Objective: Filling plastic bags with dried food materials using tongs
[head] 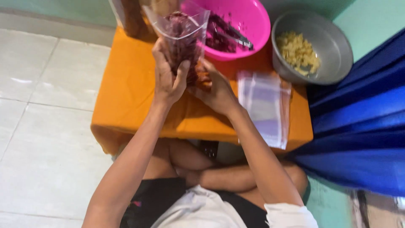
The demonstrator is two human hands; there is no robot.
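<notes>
1. A low table covered with a bright orange cloth stands on a pale tiled floor.
2. A round pink plastic bowl sits on it.
3. A round grey metal bowl sits beside that.
4. A stack of clear plastic bags lies flat near the front edge.

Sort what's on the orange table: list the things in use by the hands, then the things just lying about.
In use:
left hand
right hand
clear bag of dark red pieces

Lying about:
pink basin with tongs
grey metal bowl of pale yellow pieces
stack of empty clear bags
orange table
</notes>
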